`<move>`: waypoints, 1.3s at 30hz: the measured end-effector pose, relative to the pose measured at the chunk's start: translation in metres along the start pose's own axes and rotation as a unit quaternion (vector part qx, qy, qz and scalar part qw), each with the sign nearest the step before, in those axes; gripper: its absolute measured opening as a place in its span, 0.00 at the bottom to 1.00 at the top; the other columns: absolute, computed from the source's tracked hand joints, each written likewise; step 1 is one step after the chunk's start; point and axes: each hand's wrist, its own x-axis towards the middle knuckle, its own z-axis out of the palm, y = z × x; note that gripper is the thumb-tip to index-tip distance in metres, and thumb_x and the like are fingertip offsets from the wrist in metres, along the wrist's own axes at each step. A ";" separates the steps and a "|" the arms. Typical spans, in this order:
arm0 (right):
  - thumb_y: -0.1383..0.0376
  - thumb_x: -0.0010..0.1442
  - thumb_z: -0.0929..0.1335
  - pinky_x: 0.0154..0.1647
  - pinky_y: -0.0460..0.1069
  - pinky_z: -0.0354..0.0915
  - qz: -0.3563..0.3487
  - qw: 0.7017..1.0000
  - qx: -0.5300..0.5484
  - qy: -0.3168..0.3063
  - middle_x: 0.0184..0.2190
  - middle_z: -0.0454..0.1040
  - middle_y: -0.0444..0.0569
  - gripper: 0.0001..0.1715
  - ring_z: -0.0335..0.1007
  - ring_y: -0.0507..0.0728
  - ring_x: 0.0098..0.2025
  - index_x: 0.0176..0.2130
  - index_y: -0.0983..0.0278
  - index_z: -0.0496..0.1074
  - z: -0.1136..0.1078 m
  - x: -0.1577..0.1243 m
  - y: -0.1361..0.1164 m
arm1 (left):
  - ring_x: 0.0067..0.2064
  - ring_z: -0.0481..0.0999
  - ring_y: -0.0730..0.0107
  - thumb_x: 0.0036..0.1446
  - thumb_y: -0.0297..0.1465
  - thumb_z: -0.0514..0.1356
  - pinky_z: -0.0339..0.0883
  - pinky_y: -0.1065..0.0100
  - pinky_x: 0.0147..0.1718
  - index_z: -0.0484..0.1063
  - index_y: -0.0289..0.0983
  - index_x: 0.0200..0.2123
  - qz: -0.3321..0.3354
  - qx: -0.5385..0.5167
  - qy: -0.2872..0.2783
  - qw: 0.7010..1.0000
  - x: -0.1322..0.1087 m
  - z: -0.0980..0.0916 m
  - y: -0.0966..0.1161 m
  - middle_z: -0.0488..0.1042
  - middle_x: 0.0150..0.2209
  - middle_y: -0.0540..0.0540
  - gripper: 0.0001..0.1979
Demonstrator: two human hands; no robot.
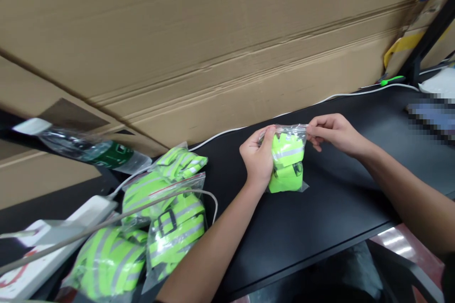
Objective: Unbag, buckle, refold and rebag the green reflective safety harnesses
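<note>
hands (259, 157) (336, 133) — pinching a zip bag (284, 129), neon vest (287, 163) inside

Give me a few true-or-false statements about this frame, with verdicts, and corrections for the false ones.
1. The left hand and right hand both pinch the top of a clear plastic bag. True.
2. The bag holds folded neon-yellow reflective fabric. True.
3. More bagged items lie right of the hands. False: the bagged vests lie to the left.
4. A water bottle stands upright. False: the plastic water bottle lies on its side.
5. The table is white. False: the table is black.
</note>
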 end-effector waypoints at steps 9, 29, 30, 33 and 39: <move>0.65 0.58 0.72 0.25 0.47 0.59 -0.101 0.988 -0.019 0.113 0.17 0.67 0.40 0.13 0.62 0.48 0.21 0.24 0.64 0.69 0.009 0.001 0.010 | 0.35 0.82 0.69 0.55 0.38 0.70 0.75 0.70 0.36 0.84 0.39 0.32 -0.034 -0.044 -0.044 0.997 0.004 0.003 0.004 0.84 0.34 0.45 0.08; 0.52 0.61 0.72 0.29 0.48 0.65 -0.099 0.988 -0.109 0.048 0.26 0.74 0.47 0.18 0.67 0.51 0.28 0.32 0.65 0.75 0.006 -0.005 0.005 | 0.34 0.82 0.68 0.55 0.38 0.69 0.75 0.68 0.35 0.83 0.39 0.32 -0.036 -0.031 -0.021 0.999 -0.006 0.008 0.008 0.84 0.33 0.46 0.08; 0.53 0.61 0.72 0.29 0.48 0.64 -0.102 0.987 -0.115 0.045 0.26 0.74 0.47 0.17 0.66 0.51 0.28 0.32 0.65 0.75 0.006 -0.005 0.004 | 0.33 0.82 0.68 0.55 0.38 0.69 0.75 0.68 0.35 0.83 0.39 0.32 -0.036 -0.031 -0.020 0.999 -0.006 0.008 0.008 0.84 0.32 0.46 0.08; 0.55 0.62 0.72 0.29 0.47 0.62 -0.119 0.984 -0.124 0.055 0.25 0.73 0.46 0.16 0.65 0.51 0.28 0.31 0.65 0.76 0.006 -0.007 0.002 | 0.34 0.82 0.68 0.55 0.39 0.69 0.76 0.68 0.35 0.83 0.39 0.32 -0.035 -0.027 -0.020 0.999 -0.007 0.009 0.009 0.84 0.33 0.46 0.09; 0.54 0.59 0.73 0.31 0.48 0.64 -0.092 0.991 -0.088 0.042 0.27 0.74 0.47 0.16 0.67 0.52 0.29 0.31 0.65 0.76 0.006 -0.007 -0.003 | 0.35 0.83 0.67 0.55 0.38 0.69 0.77 0.67 0.36 0.84 0.40 0.32 -0.036 -0.030 -0.036 0.998 -0.012 0.012 0.013 0.84 0.33 0.46 0.08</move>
